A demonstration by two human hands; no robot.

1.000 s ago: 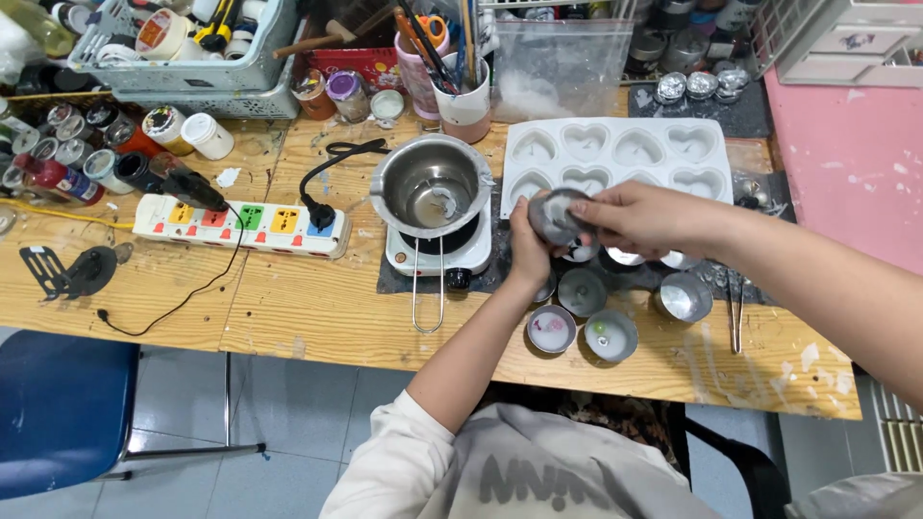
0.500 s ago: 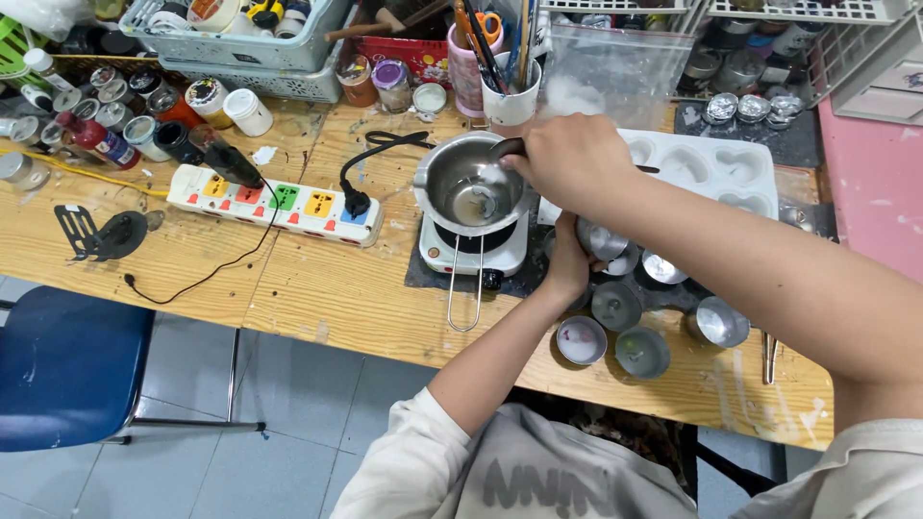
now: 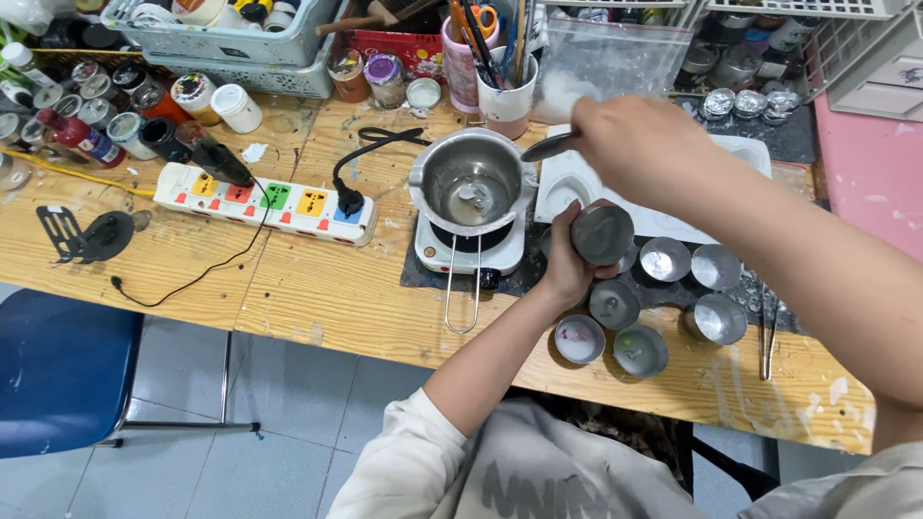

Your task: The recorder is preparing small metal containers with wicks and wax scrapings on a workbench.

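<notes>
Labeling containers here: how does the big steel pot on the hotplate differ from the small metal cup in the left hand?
The round steel melting pot is much wider than the small grey metal cup. The pot sits upright on the white hotplate; the cup is lifted and tilted in the left hand. The pot has a wire handle; the cup shows none. Both are round, open-topped and metal.

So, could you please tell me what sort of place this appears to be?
Probably a home craft bench for candle making: a metal melting pot on a small hotplate, little metal cups, and a white mould tray.
</notes>
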